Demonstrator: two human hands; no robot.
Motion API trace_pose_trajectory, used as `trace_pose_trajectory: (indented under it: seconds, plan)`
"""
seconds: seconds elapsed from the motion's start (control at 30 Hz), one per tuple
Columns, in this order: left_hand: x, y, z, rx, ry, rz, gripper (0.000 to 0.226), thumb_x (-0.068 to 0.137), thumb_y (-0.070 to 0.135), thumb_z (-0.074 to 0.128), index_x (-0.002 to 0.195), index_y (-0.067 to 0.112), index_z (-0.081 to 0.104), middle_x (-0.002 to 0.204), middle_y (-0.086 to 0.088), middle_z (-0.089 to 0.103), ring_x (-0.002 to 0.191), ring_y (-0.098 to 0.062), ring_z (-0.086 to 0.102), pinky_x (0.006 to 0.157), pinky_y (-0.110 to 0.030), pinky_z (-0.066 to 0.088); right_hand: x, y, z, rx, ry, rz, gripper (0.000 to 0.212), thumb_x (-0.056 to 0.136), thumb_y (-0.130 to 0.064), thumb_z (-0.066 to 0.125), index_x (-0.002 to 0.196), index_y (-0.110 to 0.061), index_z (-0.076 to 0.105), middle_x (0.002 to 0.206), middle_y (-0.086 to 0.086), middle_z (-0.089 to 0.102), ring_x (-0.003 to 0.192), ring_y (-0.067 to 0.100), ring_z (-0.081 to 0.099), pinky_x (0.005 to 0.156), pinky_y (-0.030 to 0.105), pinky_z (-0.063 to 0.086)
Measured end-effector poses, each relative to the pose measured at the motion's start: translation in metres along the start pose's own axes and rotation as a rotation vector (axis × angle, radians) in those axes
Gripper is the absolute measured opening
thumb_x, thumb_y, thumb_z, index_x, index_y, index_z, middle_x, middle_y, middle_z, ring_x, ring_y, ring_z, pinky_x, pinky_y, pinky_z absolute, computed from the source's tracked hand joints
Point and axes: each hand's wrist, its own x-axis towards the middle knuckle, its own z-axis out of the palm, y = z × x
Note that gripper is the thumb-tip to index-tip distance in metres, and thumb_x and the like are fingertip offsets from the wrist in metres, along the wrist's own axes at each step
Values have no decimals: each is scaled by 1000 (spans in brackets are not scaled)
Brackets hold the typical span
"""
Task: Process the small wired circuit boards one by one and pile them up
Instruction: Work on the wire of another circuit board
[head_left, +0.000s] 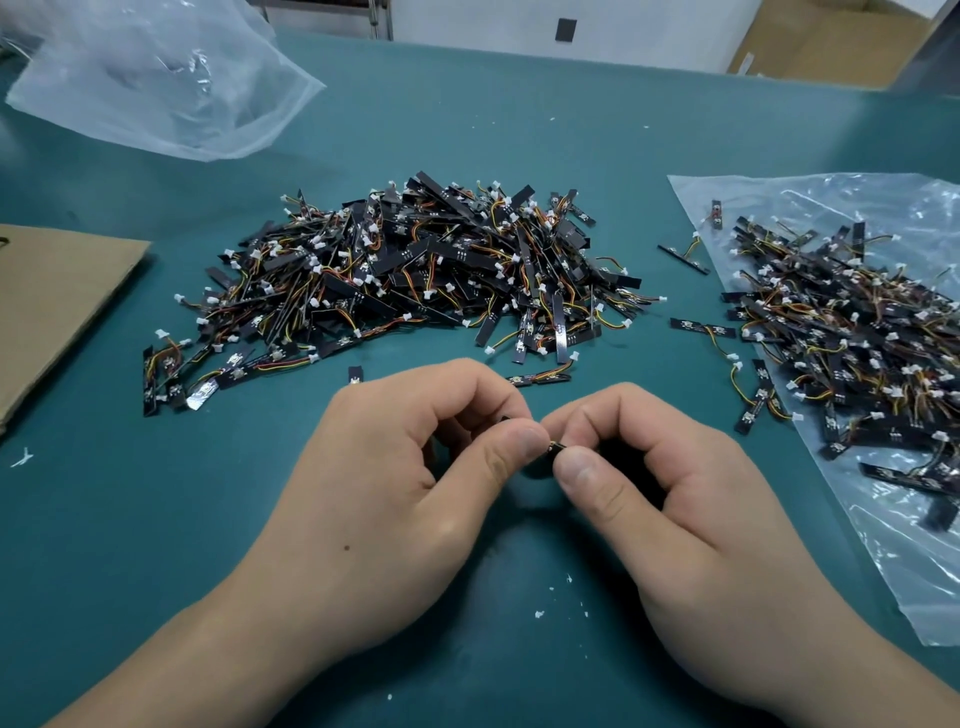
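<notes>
A flat sheet of cardboard lies at the left edge of the teal tabletop, with a crumpled clear bag beyond it at the far left. A large heap of black wired circuit boards sits mid-tabletop, with strays trailing off its near-left edge. Just in front of it, the left hand curls its fingers, thumb against forefinger, and pinches one end of a small board. The right hand meets it and grips the other end the same way, so most of the board is hidden. A few loose boards lie between the heaps. At the right, a second heap rests on a flat plastic bag.
</notes>
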Motion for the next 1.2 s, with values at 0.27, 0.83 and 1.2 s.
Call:
trace_pose_trajectory:
  seconds: [0.27,0.83,1.2]
  plan:
    - [-1,0,0,-23,10,-14,13,88,37,69,77,33,66,63,19,60,52,-2,52,52,-5,35,-1,0,0,24,10,10,16,90,-49,53,91,-36,61,94,-10,72,84,19,64,74,35,49]
    - [-1,-1,1,32,13,-6,14,88,36,69,75,33,66,62,20,59,52,1,53,52,-3,34,3,1,-3,19,-56,66,14,88,-49,59,95,-39,65,91,-10,73,83,13,66,76,42,53]
    - [2,-3,1,115,45,27,10,89,40,68,81,33,66,89,18,66,90,-2,64,77,-14,42,9,4,-14,-189,-124,18,21,94,-53,56,88,-33,61,70,-14,62,62,8,56,54,15,40]
